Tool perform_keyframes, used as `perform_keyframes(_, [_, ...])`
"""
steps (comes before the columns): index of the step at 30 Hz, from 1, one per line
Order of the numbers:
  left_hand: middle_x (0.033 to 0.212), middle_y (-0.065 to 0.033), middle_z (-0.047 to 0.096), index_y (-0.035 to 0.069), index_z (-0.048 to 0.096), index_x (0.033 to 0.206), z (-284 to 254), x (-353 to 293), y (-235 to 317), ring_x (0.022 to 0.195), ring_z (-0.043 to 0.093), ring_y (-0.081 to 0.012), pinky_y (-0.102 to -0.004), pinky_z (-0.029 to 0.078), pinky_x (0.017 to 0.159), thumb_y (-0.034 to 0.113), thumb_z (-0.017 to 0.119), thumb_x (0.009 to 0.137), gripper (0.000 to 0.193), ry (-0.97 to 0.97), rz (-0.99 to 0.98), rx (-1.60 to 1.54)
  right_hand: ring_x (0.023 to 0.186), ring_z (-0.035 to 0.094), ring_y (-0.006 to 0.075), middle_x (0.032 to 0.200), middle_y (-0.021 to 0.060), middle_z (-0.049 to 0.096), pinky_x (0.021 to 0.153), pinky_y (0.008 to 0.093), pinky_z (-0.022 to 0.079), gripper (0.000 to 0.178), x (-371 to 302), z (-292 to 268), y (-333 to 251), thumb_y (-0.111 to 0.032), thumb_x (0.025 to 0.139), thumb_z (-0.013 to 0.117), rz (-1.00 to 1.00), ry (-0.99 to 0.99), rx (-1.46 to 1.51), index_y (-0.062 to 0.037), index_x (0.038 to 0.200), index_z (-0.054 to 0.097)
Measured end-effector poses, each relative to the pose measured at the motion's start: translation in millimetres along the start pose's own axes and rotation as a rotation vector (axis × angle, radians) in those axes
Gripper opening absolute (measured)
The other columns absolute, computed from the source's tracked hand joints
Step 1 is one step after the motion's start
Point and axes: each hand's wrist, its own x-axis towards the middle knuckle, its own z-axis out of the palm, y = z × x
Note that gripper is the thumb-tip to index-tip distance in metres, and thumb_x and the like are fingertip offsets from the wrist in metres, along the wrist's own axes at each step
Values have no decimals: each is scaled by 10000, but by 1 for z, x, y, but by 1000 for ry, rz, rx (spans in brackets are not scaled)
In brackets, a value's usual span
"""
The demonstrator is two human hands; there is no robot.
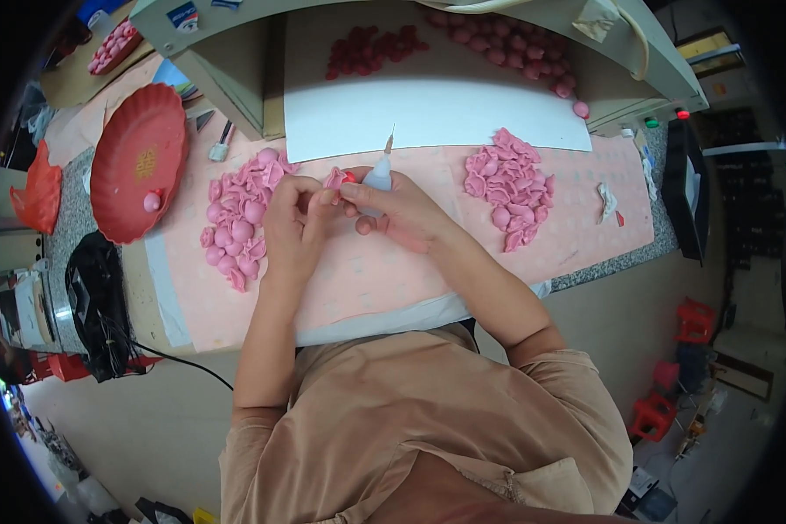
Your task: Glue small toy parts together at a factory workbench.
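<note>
My left hand [299,218] pinches a small pink petal-shaped piece [334,180] between thumb and fingertips. Close against it, my right hand [406,211] grips a translucent white squeeze bottle [379,175], its thin needle tip pointing up and away from me. A small bright red piece [350,177] shows at the right fingertips; whether they hold it or it sits on the pink piece, I cannot tell. Beside my left hand lies a heap of pink balls and curled petals [231,218]. Another heap of pink petal pieces [511,183] lies to the right.
A grey box-like housing [227,79] stands behind my hands, with a white sheet [437,113] inside. On the sheet are dark red pieces [371,52] and pink balls [515,52]. A red scalloped tray [118,192] and a brush [222,144] lie left. Pink cloth [393,271] covers the table.
</note>
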Motion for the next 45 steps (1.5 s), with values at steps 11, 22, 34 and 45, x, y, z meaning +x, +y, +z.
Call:
perform_keyframes(11, [1228,-143,589,24,430,1373,4,8,3,1180,571,-246,-373,480,997,238,516,1003,436,167,-115,-1071,769,608,92,932,26,654,621,240,489,307,-11,12,-18,-262,924,661,13,10,-123,-49,1129,578])
perform_keyframes(22, [1202,-150,600,-10,467,1335,-2,1,-10,862,623,-141,-321,559,843,363,432,1024,487,-66,-416,-1386,709,514,48,852,12,582,618,197,419,174,-24,-1,-39,-158,952,599,-601,144,-729,-47,1075,543])
perform_keyframes(34, [1220,-86,602,10,437,1392,2,-1,-5,1058,593,-158,-334,503,927,272,479,1017,459,-186,-507,-1372,770,547,81,848,17,607,674,227,445,233,-15,-12,-22,-212,902,692,-839,367,-581,-34,966,556])
perform_keyframes(45, [1248,-123,589,7,452,1379,6,0,-11,1086,585,-181,-347,492,956,279,465,1022,449,-195,-519,-1370,703,584,157,796,80,618,637,271,459,247,-14,-8,-21,-220,848,734,-876,413,-860,-25,875,585])
